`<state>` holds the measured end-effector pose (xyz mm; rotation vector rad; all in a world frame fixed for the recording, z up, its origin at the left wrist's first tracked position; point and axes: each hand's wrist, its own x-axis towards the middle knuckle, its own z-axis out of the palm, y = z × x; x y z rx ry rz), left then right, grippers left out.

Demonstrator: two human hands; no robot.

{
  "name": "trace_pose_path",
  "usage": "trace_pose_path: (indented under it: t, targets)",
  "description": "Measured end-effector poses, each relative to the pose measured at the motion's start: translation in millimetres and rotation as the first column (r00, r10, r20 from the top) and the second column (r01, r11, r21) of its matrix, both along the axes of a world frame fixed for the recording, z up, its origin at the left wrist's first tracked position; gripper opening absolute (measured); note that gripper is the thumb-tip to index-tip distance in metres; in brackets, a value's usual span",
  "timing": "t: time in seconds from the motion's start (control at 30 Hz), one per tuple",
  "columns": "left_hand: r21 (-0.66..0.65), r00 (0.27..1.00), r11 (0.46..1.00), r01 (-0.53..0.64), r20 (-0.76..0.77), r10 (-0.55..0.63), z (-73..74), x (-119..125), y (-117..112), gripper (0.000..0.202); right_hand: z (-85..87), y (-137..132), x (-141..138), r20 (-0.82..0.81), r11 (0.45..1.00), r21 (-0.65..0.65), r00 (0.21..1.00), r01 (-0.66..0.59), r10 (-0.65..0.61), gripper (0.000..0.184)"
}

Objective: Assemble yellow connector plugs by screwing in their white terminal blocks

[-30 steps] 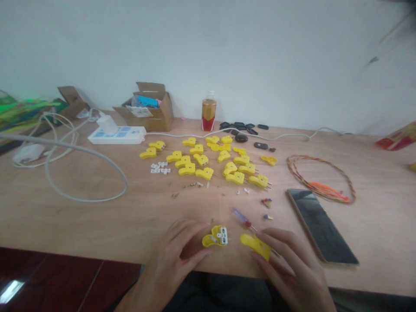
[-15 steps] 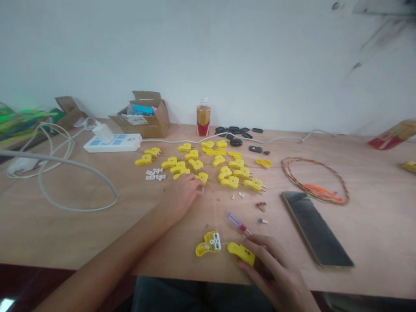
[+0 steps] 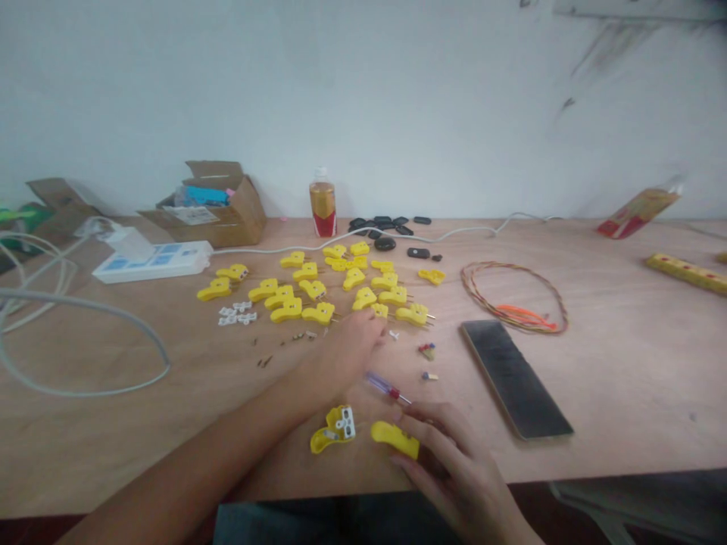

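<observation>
Right hand (image 3: 448,462) out front: fingers extended and loosely open, laid over the end of a smooth yellow plastic plug shell (image 3: 394,440), with no firm grip on it. That shell lies flat on the plywood tabletop (image 3: 602,424), its long axis slanting down toward the right hand, clearly the nearer one. Just left of it, close but not touching, sits an open yellow plug body with a white insert (image 3: 332,431). Left hand (image 3: 346,354) is up at the rows of assembled yellow plugs with brass pins (image 3: 318,312), curled, fingertips down among them; whether it holds anything is hidden. Between the two hands, a small screwdriver with a translucent purple handle (image 3: 383,385) lies on the wood, and off to the right sits a dark smartphone (image 3: 516,378), screen up.
</observation>
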<state>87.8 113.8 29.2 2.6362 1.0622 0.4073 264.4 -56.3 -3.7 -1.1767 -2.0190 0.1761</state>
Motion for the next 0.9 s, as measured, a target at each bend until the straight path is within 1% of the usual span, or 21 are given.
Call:
trace_pose_path:
  t: [0.07,0.17,0.2,0.27,0.3,0.37,0.43,0.5,0.57,0.63,0.67,0.73,0.9]
  targets:
    - [-0.015,1.0,1.0,-0.016,0.001,0.016,1.6,-4.2,-2.8,0.015,-0.9,-0.4,2.3,-0.005,1.0,-0.02,1.0,-0.02,0.02,0.026]
    - [-0.046,0.998,0.997,-0.058,0.001,0.058,10.5,-28.4,-18.1,0.015,-1.7,-1.1,6.3,-0.021,0.999,-0.029,0.999,-0.032,0.031,0.027]
    - [-0.061,0.997,0.995,-0.08,0.008,0.081,13.9,-40.1,-27.2,0.016,-2.0,-1.2,7.4,-0.021,0.999,-0.025,0.999,-0.035,0.034,0.027]
    - [-0.109,0.982,0.984,-0.141,0.109,0.153,18.9,-64.8,-50.7,0.02,-3.0,-1.4,8.6,-0.016,0.999,-0.017,0.999,-0.036,0.036,0.027]
    - [-0.121,0.972,0.982,-0.148,0.164,0.167,20.1,-76.3,-64.1,0.021,-3.6,-1.4,8.6,-0.01,0.999,-0.016,0.999,-0.04,0.04,0.027]
    - [-0.17,0.954,0.98,-0.101,0.264,0.144,19.3,-94.6,-90.4,0.026,-4.8,-1.5,7.2,-0.003,0.999,-0.005,0.999,-0.04,0.04,0.025]
    - [-0.182,0.931,0.98,-0.076,0.339,0.135,15.3,-104.7,-110.9,0.029,-5.2,-1.5,4.4,-0.001,1.0,0.009,1.0,-0.018,0.018,0.024]
    - [-0.134,0.932,0.987,-0.092,0.337,0.132,10.3,-107.5,-122.4,0.029,-4.5,-1.5,1.2,0.006,1.0,0.023,1.0,-0.001,0.001,0.024]
    - [-0.044,0.953,0.994,-0.1,0.281,0.108,6.3,-105.9,-125.8,0.035,-2.8,-1.4,-1.5,0.018,1.0,0.029,1.0,0.001,-0.002,0.023]
    - [0.039,0.977,0.996,-0.077,0.203,0.068,4.6,-102.4,-124.2,0.041,-0.9,-1.2,-3.3,0.029,0.999,0.039,1.0,-0.001,0.0,0.023]
    - [0.06,0.985,0.996,-0.064,0.166,0.054,4.7,-100.3,-122.6,0.043,-0.1,-1.0,-4.0,0.032,0.999,0.045,0.999,0.001,-0.003,0.024]
    - [0.057,0.993,0.997,-0.05,0.113,0.044,7.0,-95.8,-119.2,0.043,1.3,-0.6,-4.9,0.034,0.998,0.062,0.999,0.002,-0.004,0.025]
    - [-0.056,0.999,0.998,-0.026,0.036,0.028,19.1,-83.4,-108.2,0.034,3.8,0.4,-5.5,0.012,0.997,0.072,1.0,-0.014,0.013,0.025]
